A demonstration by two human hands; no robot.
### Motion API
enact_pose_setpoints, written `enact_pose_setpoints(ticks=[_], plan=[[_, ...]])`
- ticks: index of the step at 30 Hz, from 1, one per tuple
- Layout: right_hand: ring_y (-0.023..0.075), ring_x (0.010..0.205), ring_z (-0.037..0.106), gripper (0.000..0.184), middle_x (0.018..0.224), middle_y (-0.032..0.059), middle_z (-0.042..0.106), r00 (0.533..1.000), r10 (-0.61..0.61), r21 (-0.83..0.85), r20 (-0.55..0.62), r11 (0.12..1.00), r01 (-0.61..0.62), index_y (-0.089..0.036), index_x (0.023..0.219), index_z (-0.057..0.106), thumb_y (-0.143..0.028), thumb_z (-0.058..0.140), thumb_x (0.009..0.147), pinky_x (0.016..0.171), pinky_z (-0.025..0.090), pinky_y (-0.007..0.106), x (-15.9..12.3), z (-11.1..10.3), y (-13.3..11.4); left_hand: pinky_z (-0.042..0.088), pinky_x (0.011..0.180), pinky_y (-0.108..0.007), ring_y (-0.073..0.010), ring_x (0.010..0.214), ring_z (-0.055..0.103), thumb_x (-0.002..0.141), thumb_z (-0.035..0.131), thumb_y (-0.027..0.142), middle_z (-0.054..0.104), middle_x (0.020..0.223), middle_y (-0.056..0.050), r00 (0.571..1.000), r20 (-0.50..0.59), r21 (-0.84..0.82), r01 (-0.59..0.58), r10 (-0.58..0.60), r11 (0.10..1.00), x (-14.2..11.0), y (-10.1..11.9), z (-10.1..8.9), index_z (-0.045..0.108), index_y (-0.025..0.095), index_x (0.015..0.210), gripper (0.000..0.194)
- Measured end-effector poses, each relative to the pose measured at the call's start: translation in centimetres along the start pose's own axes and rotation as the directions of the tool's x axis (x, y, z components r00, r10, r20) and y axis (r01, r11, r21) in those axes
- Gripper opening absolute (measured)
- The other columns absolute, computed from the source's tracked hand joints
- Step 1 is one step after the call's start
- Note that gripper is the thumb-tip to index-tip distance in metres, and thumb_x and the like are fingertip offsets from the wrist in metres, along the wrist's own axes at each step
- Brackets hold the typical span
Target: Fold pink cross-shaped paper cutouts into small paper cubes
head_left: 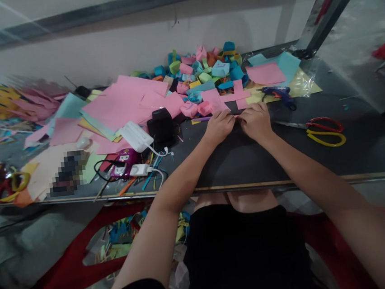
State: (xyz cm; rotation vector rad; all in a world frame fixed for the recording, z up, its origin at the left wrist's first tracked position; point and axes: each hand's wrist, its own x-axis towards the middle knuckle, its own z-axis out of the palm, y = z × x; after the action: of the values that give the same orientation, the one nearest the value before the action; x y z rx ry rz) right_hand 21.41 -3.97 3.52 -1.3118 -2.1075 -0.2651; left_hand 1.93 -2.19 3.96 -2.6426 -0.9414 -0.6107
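Near the table's middle, my left hand [221, 127] and my right hand [255, 120] meet with bent, closed fingers. A small piece of pink paper [236, 117] shows between the fingertips, mostly covered by both hands. A purple stick, perhaps a pen [205, 118], lies at the left hand's outer side; whether that hand touches it I cannot tell. Just beyond the hands is a cross-shaped pink paper cutout [238, 95]. Right of my right hand are scissors [325, 130] with red and yellow handles and a blue glue gun [281, 94].
Folded paper boxes [206, 70] in several colours are heaped against the wall. Pink sheets [127, 101] spread to the left. A black object [161, 125], a white adapter [136, 136], a purple power strip [124, 164] and cables lie nearer. Another pair of scissors [12, 185] is far left.
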Motion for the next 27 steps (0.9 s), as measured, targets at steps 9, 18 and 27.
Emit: enact_pose_setpoints(ticks=[9, 18, 27], plan=[[0.0307, 0.102, 0.070, 0.020, 0.099, 0.0050, 0.078, 0.992, 0.068, 0.177, -0.108, 0.983, -0.048, -0.026, 0.097, 0.064, -0.021, 0.069, 0.079, 0.100, 0.048, 0.051, 0.2, -0.3, 0.0, 0.055, 0.101, -0.039, -0.0263, 0.126, 0.070, 0.113, 0.042, 0.014, 0.082, 0.113, -0.014, 0.999, -0.034, 0.017, 0.002, -0.002, 1.000, -0.5, -0.7, 0.1, 0.077, 0.014, 0.119, 0.036], [0.0292, 0.095, 0.067, 0.020, 0.093, 0.0038, 0.074, 0.988, -0.087, 0.149, -0.130, 0.983, 0.106, -0.028, 0.094, 0.052, -0.020, 0.063, 0.080, 0.096, 0.048, 0.048, 0.1, 0.4, 0.3, 0.054, 0.101, -0.040, -0.0254, 0.124, 0.071, 0.114, 0.037, 0.016, 0.082, 0.116, -0.014, 0.994, -0.104, -0.014, -0.027, 0.025, 1.000, -0.7, -0.5, 0.8, 0.077, 0.015, 0.120, 0.041], [0.0265, 0.092, 0.065, 0.021, 0.090, 0.0029, 0.070, 0.988, -0.118, 0.069, -0.102, 0.990, 0.125, -0.028, 0.091, 0.046, -0.015, 0.061, 0.082, 0.100, 0.049, 0.049, 0.6, -0.2, 2.5, 0.054, 0.101, -0.039, -0.0236, 0.120, 0.072, 0.117, 0.042, 0.029, 0.083, 0.109, -0.008, 0.982, -0.187, -0.081, 0.007, -0.022, 0.997, -0.9, -1.9, -0.3, 0.076, 0.021, 0.115, 0.035]])
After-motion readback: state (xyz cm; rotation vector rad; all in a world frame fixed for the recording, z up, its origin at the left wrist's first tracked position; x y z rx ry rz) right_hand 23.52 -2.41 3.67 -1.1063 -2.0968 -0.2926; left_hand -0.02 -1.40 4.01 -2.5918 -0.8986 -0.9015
